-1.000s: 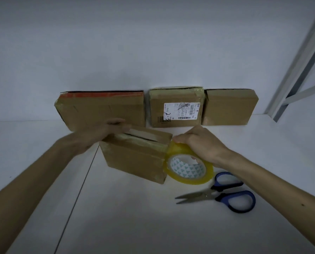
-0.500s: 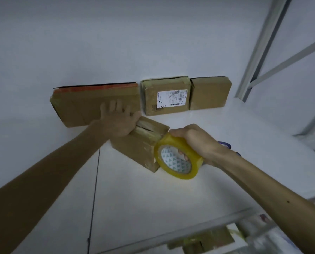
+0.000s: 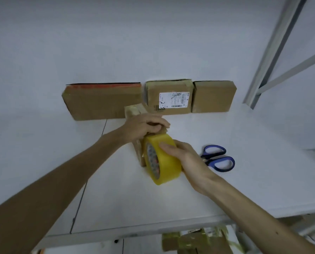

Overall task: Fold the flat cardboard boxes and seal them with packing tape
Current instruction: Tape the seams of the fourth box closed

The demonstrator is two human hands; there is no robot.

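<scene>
Half a turn, roughly, for the small brown cardboard box since a second ago: lay broadside to the camera then, points end-on now, mid-way across the white table. Pins it from above with the left hand, fingers curled over the near top edge and pressing the flaps shut, where earlier rested flatter along the top. Grips the yellow roll of packing tape in the right hand, fingers curled round the outer band, roll standing on edge and touching the box's near end. Cannot make out any free strip between roll and cardboard; hidden behind the hands. Judging by the turn, seems to bring the tape off the top seam and down over the near end, so probably late in sealing this box, with the cut not yet made. Leaves the blue-handled scissors untouched on the table, just beyond the right hand. Shows three more boxes upright against the wall behind, side by side: long red-edged box, box with a white shipping label, plain brown box.
</scene>
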